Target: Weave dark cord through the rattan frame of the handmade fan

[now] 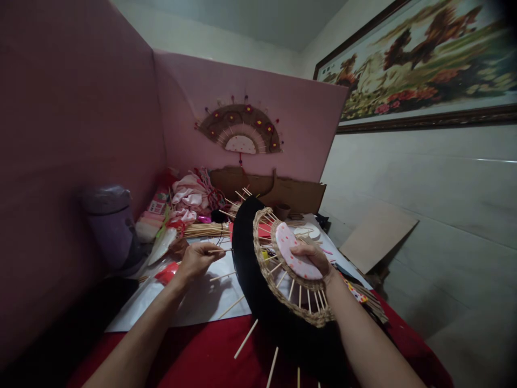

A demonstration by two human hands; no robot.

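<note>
My right hand (313,257) is closed on the pink dotted half-round base of a handmade fan (249,269), thumb on the near face. The fan is tilted, with a wide black band, a braided straw-coloured border (269,288) and wooden sticks as ribs that poke out past the black edge. My left hand (200,261) is at the fan's left edge, its fingers pinched on the end of one protruding wooden stick (218,250). More stick ends stick out below it. The far side of the fan and most fingers of my right hand are hidden.
A finished-looking fan (242,129) hangs on the pink panel (291,118). White paper (194,307) covers part of the red cloth (197,353). Bundled sticks (205,230), pink fabric (191,194) and a purple container (111,229) stand at the back left. Cardboard (302,194) leans behind.
</note>
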